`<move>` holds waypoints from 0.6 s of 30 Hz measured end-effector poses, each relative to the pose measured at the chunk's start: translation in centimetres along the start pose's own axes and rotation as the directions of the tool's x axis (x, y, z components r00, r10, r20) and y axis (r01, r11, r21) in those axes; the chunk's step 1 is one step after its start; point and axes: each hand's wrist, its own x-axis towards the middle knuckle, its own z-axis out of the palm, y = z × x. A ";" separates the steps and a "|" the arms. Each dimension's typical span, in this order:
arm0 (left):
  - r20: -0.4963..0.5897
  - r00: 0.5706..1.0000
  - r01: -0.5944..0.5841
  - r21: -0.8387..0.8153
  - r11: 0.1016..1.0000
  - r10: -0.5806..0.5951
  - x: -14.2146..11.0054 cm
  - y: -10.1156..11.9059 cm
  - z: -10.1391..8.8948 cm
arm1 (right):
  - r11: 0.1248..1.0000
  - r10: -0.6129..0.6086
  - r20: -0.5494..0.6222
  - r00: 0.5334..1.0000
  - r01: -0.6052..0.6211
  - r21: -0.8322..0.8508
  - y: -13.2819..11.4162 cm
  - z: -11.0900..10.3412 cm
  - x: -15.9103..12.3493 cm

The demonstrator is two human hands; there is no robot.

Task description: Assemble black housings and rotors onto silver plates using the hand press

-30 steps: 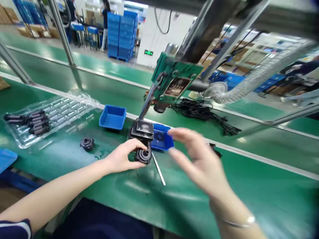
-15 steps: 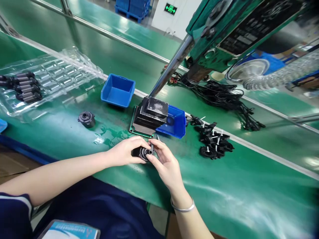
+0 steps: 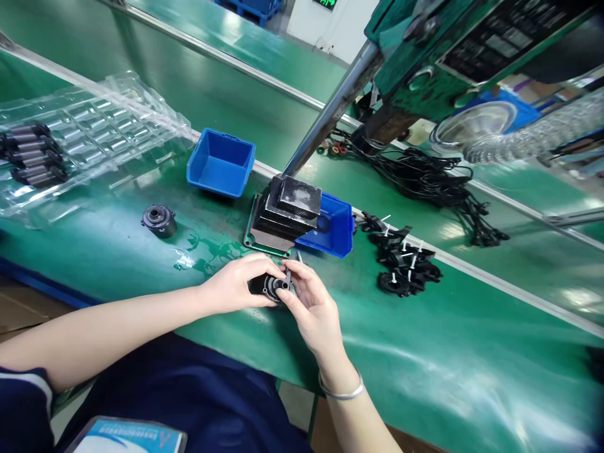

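Close to the front edge of the bench, a small black pump [image 3: 272, 287] with a ringed top and a round spout is held between both hands. My left hand [image 3: 238, 284] wraps round its body from the left. From the right, my right hand [image 3: 312, 305] grips its spout end with thumb and fingers, hiding part of it. A similar black pump housing [image 3: 159, 221] stands upright on the bench to the left. Just beyond my hands sits a dark metal block fixture [image 3: 289, 211] on a green-edged base plate.
Behind stand an open blue bin [image 3: 221, 162] and a second blue bin [image 3: 336, 226]. Clear plastic trays [image 3: 108, 135] hold dark cylinders at left. Black parts with white pins [image 3: 404, 259] and black cables [image 3: 425, 179] lie at right, near a green press [image 3: 415, 82].
The view has tilted slightly down, shifting the background upward. My hands keep nearly the same hold on the black pump.
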 end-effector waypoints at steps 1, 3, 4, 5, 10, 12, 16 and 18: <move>0.002 1.000 -0.004 0.006 1.000 0.004 0.0 0.0 0.0 | 1.000 -0.003 0.000 1.000 0.003 0.000 0.1 0.0 0.0; 0.010 1.000 -0.024 0.022 0.999 0.024 0.1 0.0 0.0 | 1.000 -0.008 0.006 1.000 0.008 -0.012 0.1 -0.2 0.1; 0.014 0.999 -0.040 0.037 0.999 0.039 0.1 -0.1 0.0 | 1.000 -0.007 0.018 1.000 0.007 -0.023 0.0 -0.3 0.1; 0.018 0.998 -0.057 0.062 0.996 0.056 0.0 -0.1 0.0 | 0.999 -0.004 0.030 1.000 0.005 -0.037 -0.2 -0.4 0.1; 0.069 0.991 -0.137 0.446 0.885 0.119 -1.2 -0.5 0.8 | 0.917 -0.079 0.006 0.997 0.074 -0.392 -1.2 0.4 -0.8; 0.096 0.984 -0.180 0.588 0.789 0.153 -1.7 -0.7 1.2 | 0.819 -0.149 -0.026 0.989 0.108 -0.564 -1.3 1.6 -1.4; 0.191 0.960 -0.281 0.661 0.696 0.206 -2.0 -0.3 0.9 | 0.714 -0.266 -0.024 0.964 0.180 -0.677 -1.6 3.5 -1.9; 0.215 0.956 -0.294 0.649 0.701 0.202 -2.1 0.5 -0.2 | 0.711 -0.318 -0.024 0.948 0.222 -0.667 -2.3 2.5 -1.4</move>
